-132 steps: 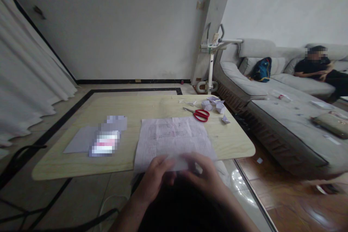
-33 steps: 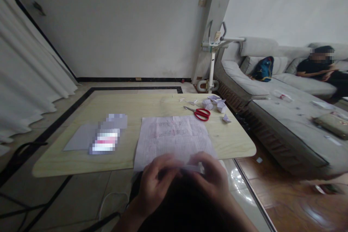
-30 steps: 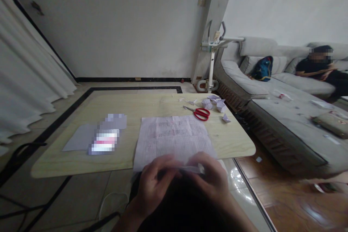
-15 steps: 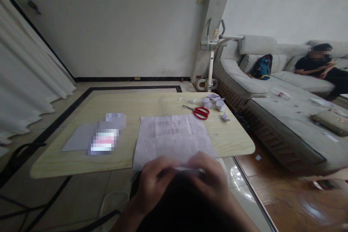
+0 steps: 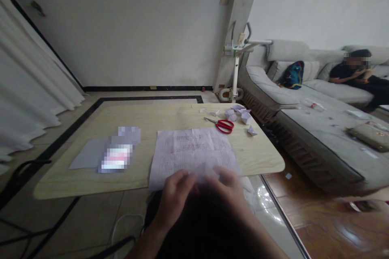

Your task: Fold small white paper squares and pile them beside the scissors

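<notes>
Between my two hands, at the near edge of the table, is a small piece of folded white paper point(image 5: 205, 171) with a pointed top. My left hand point(image 5: 176, 194) pinches its left side, and my right hand point(image 5: 228, 188) pinches its right side. Motion blurs the paper and fingertips a little. Just beyond lies a large printed sheet point(image 5: 194, 145), partly hidden by my hands. Red-handled scissors point(image 5: 224, 126) rest past its far right corner, blades pointing left. Several folded paper shapes point(image 5: 231, 115) sit at the table's far right.
The pale wooden table point(image 5: 146, 117) has rounded corners. On its left are white paper point(image 5: 86, 154) and a pixelated bright object point(image 5: 115, 157). Paper scraps point(image 5: 215, 113) lie near the scissors. A person point(image 5: 355, 75) sits on the grey sofa point(image 5: 322, 129) to the right.
The folded paper has turned from a flat, edge-on position to upright, its point now showing above my fingers. My hands have shifted slightly with it.
</notes>
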Motion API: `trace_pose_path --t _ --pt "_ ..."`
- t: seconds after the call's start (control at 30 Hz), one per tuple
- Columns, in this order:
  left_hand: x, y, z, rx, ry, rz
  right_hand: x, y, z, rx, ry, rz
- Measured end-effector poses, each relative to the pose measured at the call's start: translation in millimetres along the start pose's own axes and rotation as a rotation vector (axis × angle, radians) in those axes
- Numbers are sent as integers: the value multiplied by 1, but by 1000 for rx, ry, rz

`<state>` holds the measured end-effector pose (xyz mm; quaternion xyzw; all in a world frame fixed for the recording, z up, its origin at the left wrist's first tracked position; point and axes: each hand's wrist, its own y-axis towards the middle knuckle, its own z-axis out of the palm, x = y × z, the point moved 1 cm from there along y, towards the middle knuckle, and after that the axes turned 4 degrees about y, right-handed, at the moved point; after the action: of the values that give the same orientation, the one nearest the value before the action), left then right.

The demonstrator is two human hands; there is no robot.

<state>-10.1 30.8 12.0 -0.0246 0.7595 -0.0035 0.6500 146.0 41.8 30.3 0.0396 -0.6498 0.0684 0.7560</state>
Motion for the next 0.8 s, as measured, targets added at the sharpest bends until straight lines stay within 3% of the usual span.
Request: trace_pose_path --t 0.37,0.8 --pt "4 1 0 -32 -11 -6 -12 5 -2 -104 1 102" --pt "2 1 4 -36 20 -62 -13 4 -2 -77 -92 40"
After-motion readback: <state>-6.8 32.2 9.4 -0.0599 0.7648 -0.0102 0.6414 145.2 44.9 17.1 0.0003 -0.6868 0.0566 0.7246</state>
